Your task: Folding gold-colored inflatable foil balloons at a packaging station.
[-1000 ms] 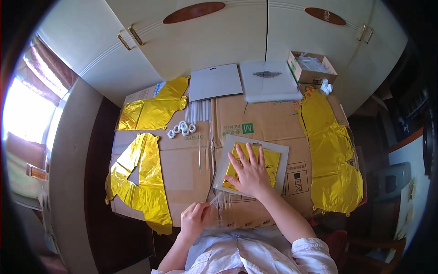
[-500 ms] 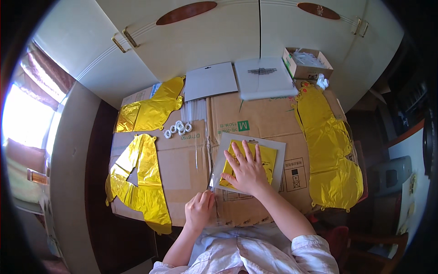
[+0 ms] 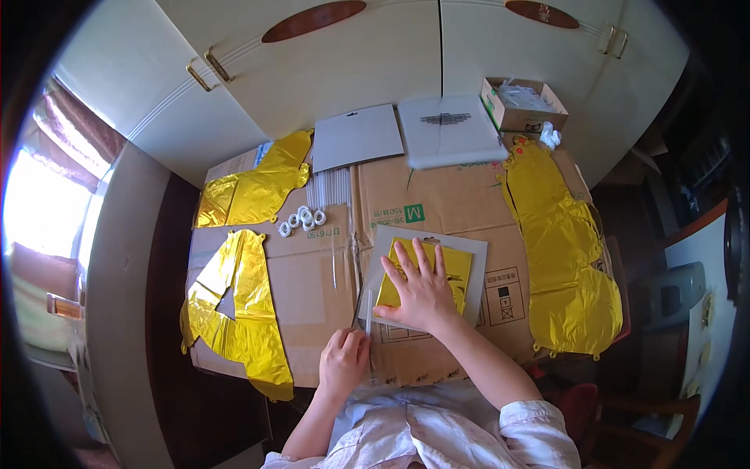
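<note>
My right hand [image 3: 424, 295] lies flat with fingers spread on a folded gold foil sheet [image 3: 461, 270], pressing it onto a grey card [image 3: 480, 252] with a hang slot. My left hand [image 3: 344, 361] is closed beside the card's lower left corner. A thin pale straw [image 3: 369, 306] sticks up from its fingers along the card's left edge; the end in the hand is hidden. Flat gold foil balloons lie on both sides: an angular one with a triangular hole [image 3: 248, 301] and another piece [image 3: 254, 187] at left, a long one [image 3: 558, 258] at right.
Flattened cardboard [image 3: 312, 273] covers the table. Several small white rolls [image 3: 305, 217] sit beside a bundle of clear straws [image 3: 330, 187]. Behind are a stack of grey cards [image 3: 358, 139], clear plastic bags [image 3: 453, 141] and a small open box [image 3: 525, 117]. Cabinets [image 3: 351, 70] stand at the back.
The straw at my left hand shows more plainly beside the card. Both hands have barely moved, and the right one stays pressed on the foil.
</note>
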{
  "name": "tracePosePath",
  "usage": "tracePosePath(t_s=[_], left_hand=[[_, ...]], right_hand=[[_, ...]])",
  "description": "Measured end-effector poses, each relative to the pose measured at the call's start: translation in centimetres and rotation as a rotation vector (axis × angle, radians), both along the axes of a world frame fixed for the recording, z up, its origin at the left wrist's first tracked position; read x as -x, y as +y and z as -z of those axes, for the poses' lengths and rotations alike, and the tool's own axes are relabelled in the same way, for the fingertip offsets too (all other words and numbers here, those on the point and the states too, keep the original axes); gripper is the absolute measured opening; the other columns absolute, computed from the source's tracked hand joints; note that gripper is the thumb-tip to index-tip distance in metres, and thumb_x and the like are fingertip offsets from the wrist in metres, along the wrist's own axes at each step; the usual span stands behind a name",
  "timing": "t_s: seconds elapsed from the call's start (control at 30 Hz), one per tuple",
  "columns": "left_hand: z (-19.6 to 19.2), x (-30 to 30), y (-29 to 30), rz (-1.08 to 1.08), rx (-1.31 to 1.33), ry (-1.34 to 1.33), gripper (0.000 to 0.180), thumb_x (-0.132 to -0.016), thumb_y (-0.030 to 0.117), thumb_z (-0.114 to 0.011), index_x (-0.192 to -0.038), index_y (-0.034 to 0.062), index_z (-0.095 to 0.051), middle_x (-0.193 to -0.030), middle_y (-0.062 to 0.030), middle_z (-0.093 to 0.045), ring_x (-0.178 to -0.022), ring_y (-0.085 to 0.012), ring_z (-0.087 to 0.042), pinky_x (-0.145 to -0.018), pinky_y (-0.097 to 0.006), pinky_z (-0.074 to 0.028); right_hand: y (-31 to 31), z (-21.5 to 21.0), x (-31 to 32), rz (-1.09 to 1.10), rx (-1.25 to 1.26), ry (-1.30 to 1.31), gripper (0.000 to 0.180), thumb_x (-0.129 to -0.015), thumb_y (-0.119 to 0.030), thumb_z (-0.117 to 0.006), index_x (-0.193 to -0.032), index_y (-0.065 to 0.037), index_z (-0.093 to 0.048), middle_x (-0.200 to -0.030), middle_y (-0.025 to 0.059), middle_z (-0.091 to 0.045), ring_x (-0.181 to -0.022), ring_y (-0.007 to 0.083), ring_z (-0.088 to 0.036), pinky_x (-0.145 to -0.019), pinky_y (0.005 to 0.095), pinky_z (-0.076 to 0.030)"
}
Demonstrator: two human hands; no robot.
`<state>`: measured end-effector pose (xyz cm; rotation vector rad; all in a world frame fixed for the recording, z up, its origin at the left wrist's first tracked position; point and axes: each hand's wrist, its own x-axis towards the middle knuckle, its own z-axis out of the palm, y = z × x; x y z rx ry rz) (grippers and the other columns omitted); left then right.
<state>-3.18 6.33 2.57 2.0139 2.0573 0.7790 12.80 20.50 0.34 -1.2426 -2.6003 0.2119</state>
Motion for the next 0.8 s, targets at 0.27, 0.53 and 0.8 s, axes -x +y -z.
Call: tracePosePath(t_s=[0.27, 0.53, 0.8], left_hand=[[0.4, 0.2, 1.2, 0.029, -0.091, 0.043, 0.008, -0.083, 0.006, -0.068, -0.09, 0.006, -0.064, -0.089, -0.0083, -0.066, -0.079, -0.0271, -0.064, -0.069, -0.037, -0.054], [0.1, 0.1, 1.8, 0.078, -0.119, 0.098, 0.014, -0.077, 0.0, -0.07, -0.088, 0.0049, -0.063, -0.086, -0.0096, -0.066, -0.076, -0.0277, -0.064, -0.068, -0.038, -0.053], [0.2, -0.1, 2.5, 0.066, -0.22, 0.22, 0.019, -0.076, 0.003, -0.07, -0.093, 0.0062, -0.063, -0.09, -0.0074, -0.065, -0.08, -0.0241, -0.063, -0.068, -0.035, -0.052]], right_hand=[[0.0, -0.2, -0.1, -0.012, 0.037, 0.007, 0.104, -0.07, -0.082, -0.055, -0.149, -0.018, -0.037, -0.158, 0.014, -0.024, -0.147, 0.0384, -0.013, -0.115, 0.0654, -0.005], [0.1, -0.5, -0.1, -0.017, 0.064, -0.013, 0.106, -0.069, -0.084, -0.054, -0.15, -0.019, -0.034, -0.159, 0.0133, -0.023, -0.148, 0.0383, -0.011, -0.115, 0.0647, -0.004], [-0.1, -0.3, -0.1, -0.034, 0.033, -0.012, 0.107, -0.07, -0.085, -0.052, -0.151, -0.018, -0.033, -0.159, 0.0136, -0.022, -0.147, 0.039, -0.013, -0.115, 0.0643, -0.004]])
